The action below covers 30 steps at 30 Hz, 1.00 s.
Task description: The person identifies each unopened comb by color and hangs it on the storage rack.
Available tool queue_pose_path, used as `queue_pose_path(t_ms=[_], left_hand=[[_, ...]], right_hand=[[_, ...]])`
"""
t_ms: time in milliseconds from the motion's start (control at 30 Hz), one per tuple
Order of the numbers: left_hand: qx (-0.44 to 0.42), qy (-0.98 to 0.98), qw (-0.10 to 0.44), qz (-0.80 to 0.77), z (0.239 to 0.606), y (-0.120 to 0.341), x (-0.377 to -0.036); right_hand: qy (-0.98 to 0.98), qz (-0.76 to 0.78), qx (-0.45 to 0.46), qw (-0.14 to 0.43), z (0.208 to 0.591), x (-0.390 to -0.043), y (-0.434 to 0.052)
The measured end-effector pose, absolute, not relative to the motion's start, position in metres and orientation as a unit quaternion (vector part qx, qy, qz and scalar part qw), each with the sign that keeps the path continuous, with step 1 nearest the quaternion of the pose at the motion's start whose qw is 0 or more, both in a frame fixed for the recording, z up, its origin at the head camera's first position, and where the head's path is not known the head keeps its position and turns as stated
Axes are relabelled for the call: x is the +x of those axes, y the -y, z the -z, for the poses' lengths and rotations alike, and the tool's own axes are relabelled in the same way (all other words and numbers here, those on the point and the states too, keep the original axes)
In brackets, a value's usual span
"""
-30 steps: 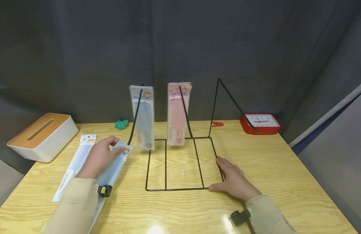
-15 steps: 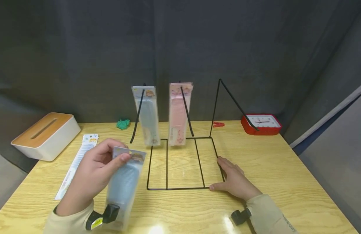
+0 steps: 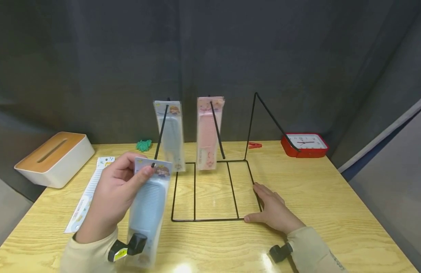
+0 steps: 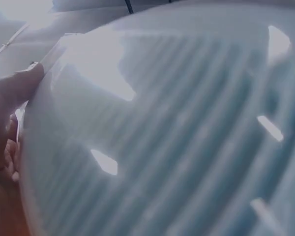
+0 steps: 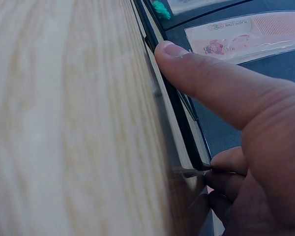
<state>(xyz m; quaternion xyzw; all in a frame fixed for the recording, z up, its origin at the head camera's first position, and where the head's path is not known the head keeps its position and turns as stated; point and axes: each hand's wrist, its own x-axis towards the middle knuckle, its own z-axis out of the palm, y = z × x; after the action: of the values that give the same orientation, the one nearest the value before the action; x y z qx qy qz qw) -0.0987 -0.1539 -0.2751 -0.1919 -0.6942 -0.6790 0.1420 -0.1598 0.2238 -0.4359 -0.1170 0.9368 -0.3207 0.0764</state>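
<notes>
My left hand pinches the top of a packaged blue comb and holds it upright above the table, its top edge right at the tip of the left hook of a black wire rack. That package fills the left wrist view, with my thumb at its edge. Another blue comb and a pink comb hang on the rack's left and middle hooks; the right hook is bare. My right hand rests flat on the rack's front right corner, a finger lying along the wire.
A white packaged comb lies on the table at the left, beside a white tissue box with a wooden lid. At the back are a green cord bundle, a red clip and a red clock.
My left hand has lifted the blue comb package off the table and carried it up and right to the left hook's tip. The right hand has stayed on the rack.
</notes>
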Motion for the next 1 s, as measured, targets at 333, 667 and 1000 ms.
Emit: queue_pose_path(t_ms=[333,667,1000], left_hand=[[-0.168,0.695,0.139,0.685,0.277,0.151,-0.115],[-0.115,0.682,0.122,0.712,0.275,0.144,-0.170],[0.003,0.730,0.163,0.664,0.262,0.132,-0.225]], right_hand=[[-0.938,0.320,-0.112,0.077,0.437,-0.161,-0.225],[-0.938,0.320,-0.111,0.078,0.436,-0.161,-0.226],[-0.936,0.324,-0.115,0.077,0.438,-0.161,-0.225]])
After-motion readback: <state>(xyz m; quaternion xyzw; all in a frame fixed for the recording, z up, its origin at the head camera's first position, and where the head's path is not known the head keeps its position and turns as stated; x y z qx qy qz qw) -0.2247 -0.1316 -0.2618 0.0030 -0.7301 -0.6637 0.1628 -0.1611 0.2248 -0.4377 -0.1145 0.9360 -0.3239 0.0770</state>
